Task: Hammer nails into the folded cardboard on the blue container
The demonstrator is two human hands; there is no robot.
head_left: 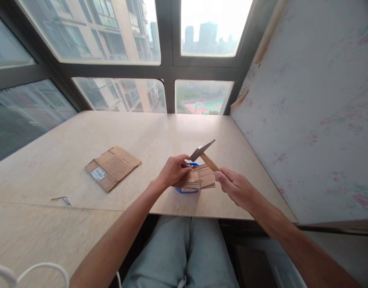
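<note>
My right hand [233,186] grips the wooden handle of a small hammer [203,153], whose metal head is raised just above a stack of cardboard pieces [198,179]. That stack rests on a small blue box [186,190] near the table's front edge. My left hand [172,170] has its fingers pinched together at the top of the stack, right under the hammer head; what it pinches is too small to make out.
A folded cardboard sheet [112,167] with a barcode label lies to the left on the beige table [147,132]. A couple of small metal pieces [62,199] lie further left. Windows stand behind, a wall at right. A white cable [30,270] shows at bottom left.
</note>
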